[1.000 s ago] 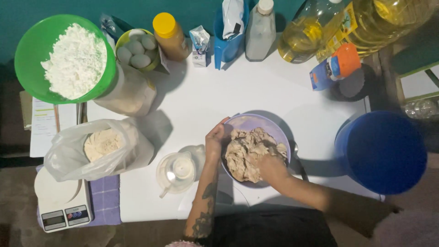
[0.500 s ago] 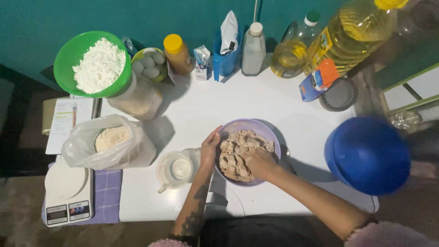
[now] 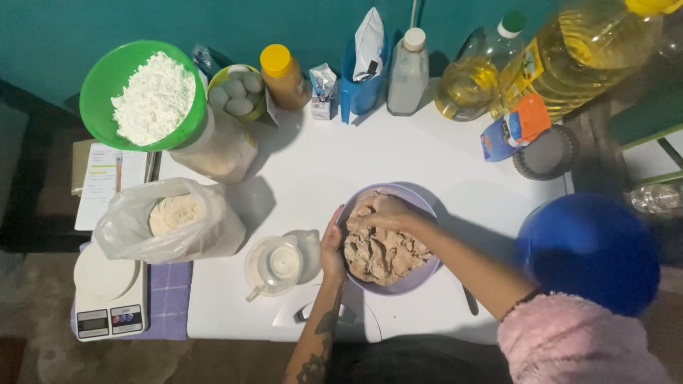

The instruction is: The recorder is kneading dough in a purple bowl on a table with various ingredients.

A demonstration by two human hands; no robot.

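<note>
Dough (image 3: 384, 254), brown and shaggy, sits in the lilac bowl (image 3: 420, 279) at the near middle of the white table (image 3: 320, 163). It has gathered into one rough mass but looks cracked and uneven, so mixing appears done and kneading unfinished. Right hand (image 3: 383, 211) presses into the far side, fingers curled on dough. Left hand (image 3: 331, 249) lies flat against the bowl's outer wall, steadying it. Clear jug (image 3: 273, 266) stands just beside.
</note>
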